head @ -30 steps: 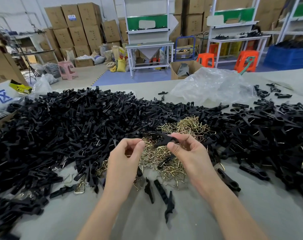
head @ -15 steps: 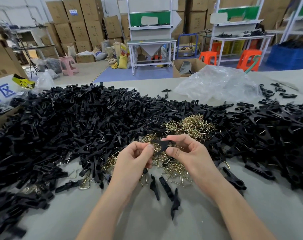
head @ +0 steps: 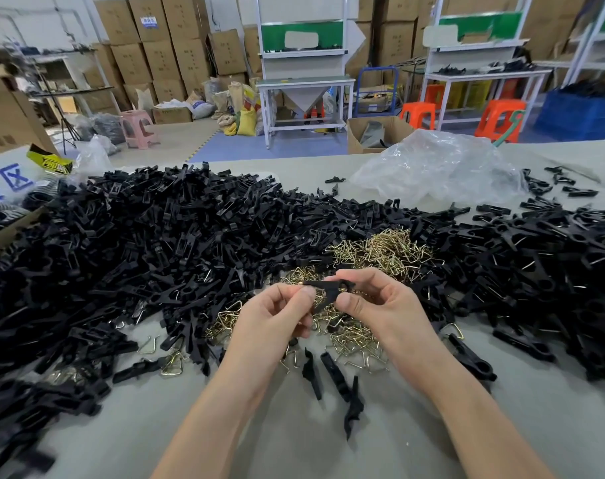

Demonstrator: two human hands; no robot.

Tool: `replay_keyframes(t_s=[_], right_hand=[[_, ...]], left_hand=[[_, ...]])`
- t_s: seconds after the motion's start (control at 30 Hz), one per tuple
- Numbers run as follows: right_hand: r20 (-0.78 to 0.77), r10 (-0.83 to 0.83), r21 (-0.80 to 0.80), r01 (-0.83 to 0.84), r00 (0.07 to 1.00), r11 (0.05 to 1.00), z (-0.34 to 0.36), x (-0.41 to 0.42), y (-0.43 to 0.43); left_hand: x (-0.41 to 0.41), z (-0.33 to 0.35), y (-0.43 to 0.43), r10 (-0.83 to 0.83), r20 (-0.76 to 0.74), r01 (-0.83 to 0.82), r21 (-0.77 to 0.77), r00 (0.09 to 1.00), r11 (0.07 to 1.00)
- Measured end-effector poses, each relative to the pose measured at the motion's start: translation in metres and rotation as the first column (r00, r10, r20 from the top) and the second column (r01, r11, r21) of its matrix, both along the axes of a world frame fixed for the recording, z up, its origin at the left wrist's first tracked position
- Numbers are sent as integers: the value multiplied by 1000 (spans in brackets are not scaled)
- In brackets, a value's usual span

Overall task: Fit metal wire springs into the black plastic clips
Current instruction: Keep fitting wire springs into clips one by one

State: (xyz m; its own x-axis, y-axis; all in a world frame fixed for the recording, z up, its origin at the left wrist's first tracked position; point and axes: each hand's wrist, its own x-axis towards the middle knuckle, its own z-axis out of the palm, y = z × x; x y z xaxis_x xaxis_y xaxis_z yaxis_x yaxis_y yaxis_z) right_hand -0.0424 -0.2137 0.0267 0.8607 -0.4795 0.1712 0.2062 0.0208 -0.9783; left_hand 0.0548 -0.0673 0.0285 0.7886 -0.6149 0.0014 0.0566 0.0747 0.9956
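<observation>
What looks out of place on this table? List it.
Nothing looks damaged. A few stray clips lie apart from the pile, beside the plastic bag. A lone wire spring sits on bare table well left of the spring heap.

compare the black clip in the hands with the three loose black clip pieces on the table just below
The held clip is lifted off the table, pinched between the left hand and right hand; the three loose pieces lie on the table, untouched. The held clip runs crosswise; the loose pieces point roughly away from the person. Both are black plastic.
</observation>
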Motion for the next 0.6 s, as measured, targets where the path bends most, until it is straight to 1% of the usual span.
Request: replay_keyframes(t_s=[0.03, 0.1, 0.17, 0.23, 0.33, 0.47, 0.6], right_hand=[[1, 1, 0, -1, 1000, 1000, 0, 0, 0], [12, 6, 22, -6, 1000, 1000, 0, 0, 1], [34, 14, 71, -16, 999, 997, -1, 1, 3], [47, 31, 102, -36, 998, 994, -1, 1, 3], [49, 60, 97, -64, 997, 993, -3, 0, 1], [78, 102, 125, -111, 992, 986, -2, -1, 1], [122, 111, 178, -132, 986, 975, -2, -1, -1]], left_hand=[[-1, 2, 0, -26, -57, 25, -30, 998, 999], [-4, 3, -1, -131, -207, 103, -138, 970, 985], [-6, 5, -1, -255, -324, 184, -233, 911, 955], [-7, 6, 0, -347, -394, 237, -301, 851, 924], [-9, 7, 1, -439, -443, 288, -368, 781, 884], [-11, 6, 2, -558, -424, 358, -463, 714, 811], [-12, 2, 1, -576, -479, 284, -551, 663, 785]])
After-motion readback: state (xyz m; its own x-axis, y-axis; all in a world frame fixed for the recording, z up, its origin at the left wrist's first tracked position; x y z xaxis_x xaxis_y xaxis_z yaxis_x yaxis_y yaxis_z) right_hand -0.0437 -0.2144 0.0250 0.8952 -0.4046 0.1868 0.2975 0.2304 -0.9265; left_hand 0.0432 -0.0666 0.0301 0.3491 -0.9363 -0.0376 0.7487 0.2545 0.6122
